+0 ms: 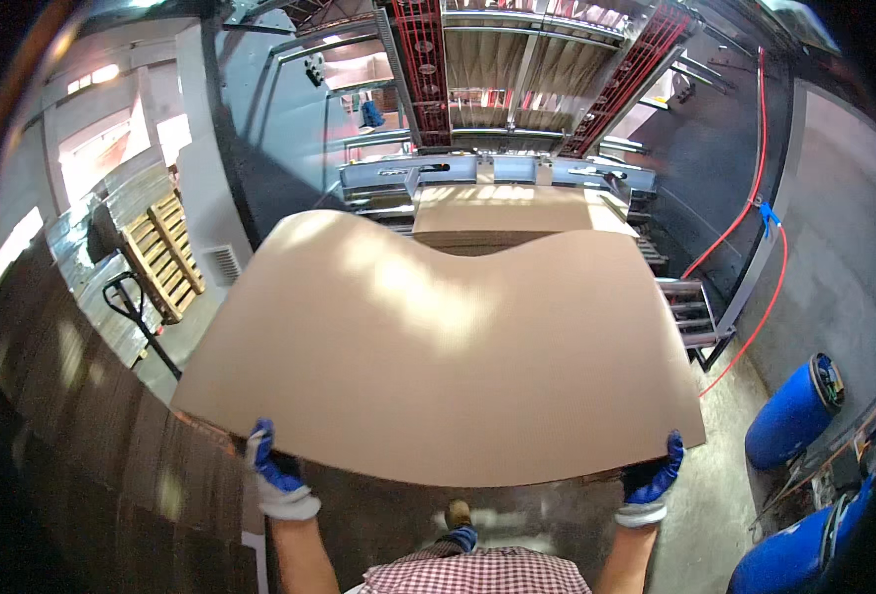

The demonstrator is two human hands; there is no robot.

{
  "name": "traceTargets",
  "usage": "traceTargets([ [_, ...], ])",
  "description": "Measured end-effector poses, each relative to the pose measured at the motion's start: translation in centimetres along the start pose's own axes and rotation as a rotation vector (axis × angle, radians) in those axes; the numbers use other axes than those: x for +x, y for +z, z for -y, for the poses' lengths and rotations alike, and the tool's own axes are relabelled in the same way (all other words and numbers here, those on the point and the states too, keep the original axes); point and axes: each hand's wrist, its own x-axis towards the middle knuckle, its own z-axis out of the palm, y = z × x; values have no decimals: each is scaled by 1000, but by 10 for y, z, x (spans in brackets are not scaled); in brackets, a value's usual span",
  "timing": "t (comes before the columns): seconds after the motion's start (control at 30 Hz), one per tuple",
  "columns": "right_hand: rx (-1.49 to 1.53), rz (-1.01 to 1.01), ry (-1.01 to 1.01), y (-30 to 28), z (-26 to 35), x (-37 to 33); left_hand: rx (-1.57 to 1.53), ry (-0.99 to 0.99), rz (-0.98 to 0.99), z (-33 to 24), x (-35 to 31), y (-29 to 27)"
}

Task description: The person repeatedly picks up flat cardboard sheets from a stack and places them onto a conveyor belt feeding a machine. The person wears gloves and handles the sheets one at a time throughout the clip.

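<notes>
A large brown cardboard sheet (428,366) spans the space before me, its far edge bowed down in the middle. At its near left edge my left hand (275,475) in a blue and white work glove is closed, thumb over the top. My right hand (653,482), gloved alike, grips the near right edge the same way. The fingers under the sheet are partly hidden. Beyond the far edge lies a stack of cardboard sheets (517,210) on the machine.
A machine with dark side walls (289,129) and metal rollers (690,309) stands ahead. Stacked cardboard (81,436) rises on my left, near a pallet jack handle (136,307) and wooden pallets (165,257). Blue drums (789,421) and a red hose (763,129) are on the right.
</notes>
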Motion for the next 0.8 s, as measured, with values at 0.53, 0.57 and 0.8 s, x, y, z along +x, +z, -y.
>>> traceTargets([
  [0.53,-14,69,-175,26,-4,380,-152,-173,-31,338,299,162],
  [0.57,-25,32,-171,36,-8,411,-138,-134,-33,360,316,171],
  [0.8,-5,23,10,14,-39,629,-78,-99,-163,490,395,215],
])
